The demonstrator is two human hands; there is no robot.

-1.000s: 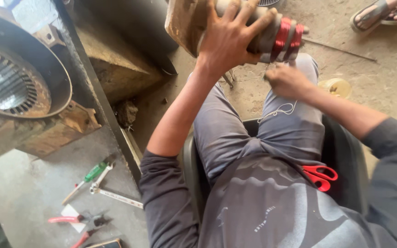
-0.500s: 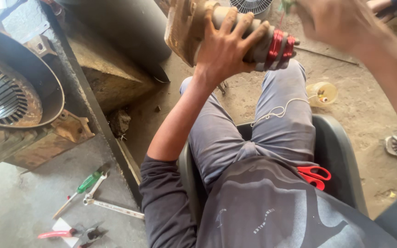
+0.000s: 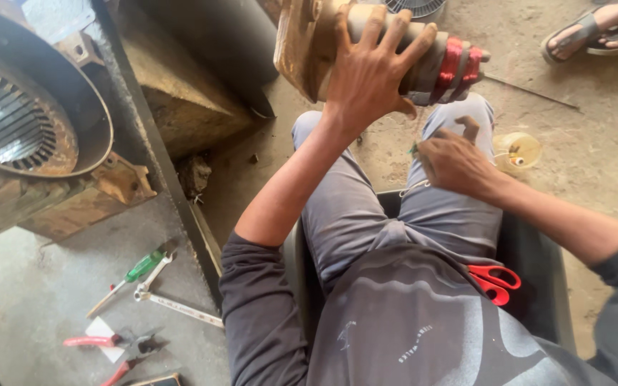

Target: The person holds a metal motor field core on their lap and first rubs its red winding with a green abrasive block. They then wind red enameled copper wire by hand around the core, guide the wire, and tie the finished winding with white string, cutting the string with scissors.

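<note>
Red wire is wound in two bands around the grey winding former, which is bolted to a rusty plate and held up over the knees. It is judged heavy, rigid and rough, best gripped across the barrel, clear of the delicate coils. The left hand is spread and clasped over it. A thin string is pinched in the right hand; red scissors lie beside the lap.

Not much to report for you here: no labels, signs or screens anywhere. Closest thing to a package is a small clear yellowish plastic container on the dirt floor by your right knee.
</note>
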